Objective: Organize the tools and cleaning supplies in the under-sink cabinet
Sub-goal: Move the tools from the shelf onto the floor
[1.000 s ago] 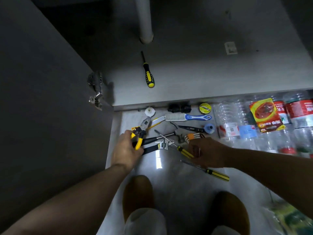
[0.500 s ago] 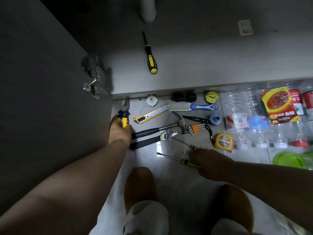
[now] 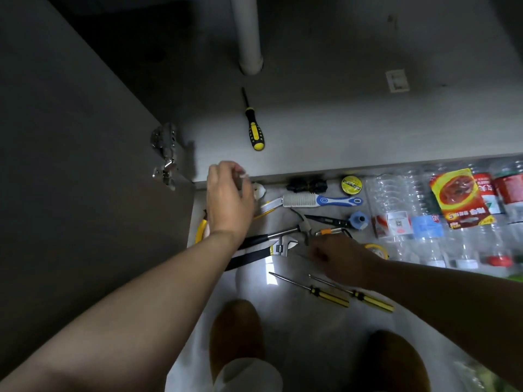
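My left hand (image 3: 229, 199) grips the yellow-handled pliers (image 3: 201, 228) at the front edge of the cabinet floor (image 3: 339, 131); one yellow handle sticks out beside my wrist. A black-and-yellow screwdriver (image 3: 254, 131) lies inside the cabinet. My right hand (image 3: 336, 256) hovers, blurred, over the hex keys (image 3: 325, 232) and half hides the tape measure (image 3: 376, 248); I see nothing held in it. A hammer (image 3: 278, 232), an adjustable wrench (image 3: 281, 248) and two thin screwdrivers (image 3: 331, 294) lie on the floor.
The open cabinet door (image 3: 70, 165) with its hinge (image 3: 165, 154) stands at the left. A white drain pipe (image 3: 247, 38) comes down at the back. A brush (image 3: 319, 200), a tape roll (image 3: 351, 184), clear bottles (image 3: 424, 224) and a red packet (image 3: 458, 199) lie along the cabinet front.
My left hand has carried the pliers from the tool pile to the left and then up to the cabinet edge. My right hand has left the thin screwdrivers and moved up over the hex keys.
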A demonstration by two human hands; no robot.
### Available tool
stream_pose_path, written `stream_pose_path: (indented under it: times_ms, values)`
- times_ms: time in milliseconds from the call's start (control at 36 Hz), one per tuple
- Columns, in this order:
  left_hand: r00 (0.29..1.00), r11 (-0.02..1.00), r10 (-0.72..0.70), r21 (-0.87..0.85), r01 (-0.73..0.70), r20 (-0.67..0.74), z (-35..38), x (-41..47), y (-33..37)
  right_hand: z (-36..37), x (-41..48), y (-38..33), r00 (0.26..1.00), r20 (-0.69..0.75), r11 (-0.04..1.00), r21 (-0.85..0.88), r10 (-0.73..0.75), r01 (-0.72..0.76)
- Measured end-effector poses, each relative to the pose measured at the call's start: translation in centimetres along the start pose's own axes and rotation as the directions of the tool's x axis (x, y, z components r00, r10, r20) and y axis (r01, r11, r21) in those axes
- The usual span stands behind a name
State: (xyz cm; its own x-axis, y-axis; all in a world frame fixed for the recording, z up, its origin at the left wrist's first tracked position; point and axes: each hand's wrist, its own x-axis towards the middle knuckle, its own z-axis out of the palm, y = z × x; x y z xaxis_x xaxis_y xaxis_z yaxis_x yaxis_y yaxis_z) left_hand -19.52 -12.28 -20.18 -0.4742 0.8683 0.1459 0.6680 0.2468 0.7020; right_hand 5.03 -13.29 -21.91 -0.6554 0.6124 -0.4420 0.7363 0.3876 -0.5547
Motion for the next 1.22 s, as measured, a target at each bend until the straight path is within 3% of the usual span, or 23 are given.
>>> stream_pose_path:
  times_ms: [111,222,278,417,500,583,694,806,972,1111,1222]
  values:
    - [0.998,0.997,-0.069,0.033,0.069,0.0,1.1,4.6,2.8,-1.4,1.2,-0.3,0.984,-0.18,0.988,0.149,0.0,0.027]
    - [0.95,0.96,-0.258,0.157,0.232,0.174,2.6,8.8,4.6,-2.6,2.4,0.0,0.946,-0.306,0.958,0.285,0.108,-0.017]
    - [0.93,0.946,-0.292,0.213,0.246,0.223,3.1,9.9,5.2,-3.0,2.6,0.3,0.931,-0.332,0.947,0.319,0.15,-0.039]
    - [0.913,0.912,-0.362,0.273,0.305,0.186,3.2,10.0,5.6,-3.3,2.0,1.2,0.928,-0.314,0.942,0.323,0.201,-0.095]
    - [0.931,0.965,-0.245,0.156,0.209,0.27,2.6,7.6,5.0,-3.2,1.2,1.8,0.937,-0.29,0.964,0.234,0.196,-0.129]
    - [0.948,1.0,-0.008,-0.011,0.012,0.318,1.4,3.2,3.3,-3.4,0.4,2.4,0.946,-0.263,0.976,0.154,0.188,-0.151]
    - [0.887,0.978,0.199,-0.024,-0.208,0.416,-0.4,-3.0,0.1,-3.8,-0.7,3.1,0.965,-0.183,0.981,0.068,0.19,-0.18]
    - [0.771,0.954,0.182,0.082,-0.29,0.61,-1.8,-7.0,-3.4,-4.3,-2.3,3.1,0.979,-0.139,0.989,-0.017,0.146,-0.15]
    - [0.641,0.886,-0.005,0.3,-0.353,0.768,-3.4,-9.8,-7.0,-3.7,-3.5,3.8,0.991,-0.064,0.988,-0.094,0.116,-0.122]
    - [0.589,0.743,-0.068,0.435,-0.509,0.805,-3.1,-10.4,-7.0,-3.4,-3.4,4.0,0.993,0.017,0.991,-0.066,0.114,-0.113]
    - [0.58,0.694,-0.107,0.479,-0.538,0.807,-2.5,-10.1,-6.1,-3.3,-3.0,3.6,0.995,0.026,0.994,-0.055,0.098,-0.096]
